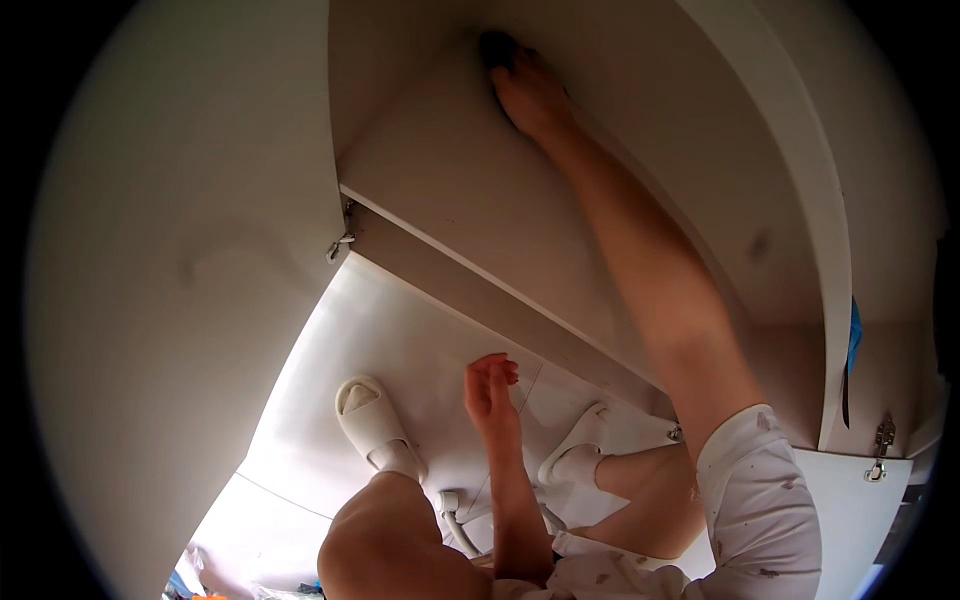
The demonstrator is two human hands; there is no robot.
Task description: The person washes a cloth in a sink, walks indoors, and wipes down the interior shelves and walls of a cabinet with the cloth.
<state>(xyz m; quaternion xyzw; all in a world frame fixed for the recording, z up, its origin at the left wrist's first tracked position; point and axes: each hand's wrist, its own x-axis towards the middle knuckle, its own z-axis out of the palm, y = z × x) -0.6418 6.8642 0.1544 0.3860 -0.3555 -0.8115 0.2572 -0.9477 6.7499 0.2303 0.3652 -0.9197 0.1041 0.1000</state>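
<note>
My right hand (533, 95) reaches deep into a cabinet, near its back corner. Its fingers are closed on a small black thing (497, 50), soft-looking, perhaps a cloth; the dim light hides its exact kind. The black thing is against the cabinet's inner surface, and a dark edge of it shows beneath the palm. Outside the cabinet, my left hand (489, 386) hangs over the floor in front of the shelf edge. Its fingers are curled in, and nothing shows in them.
A cabinet door (180, 250) stands open at left, with a metal hinge (341, 243) by the shelf board (470, 270). Another hinge (880, 450) and something blue (855, 335) are at right. Slippered feet (370, 420) rest on the tiles, near a stool leg (455, 525).
</note>
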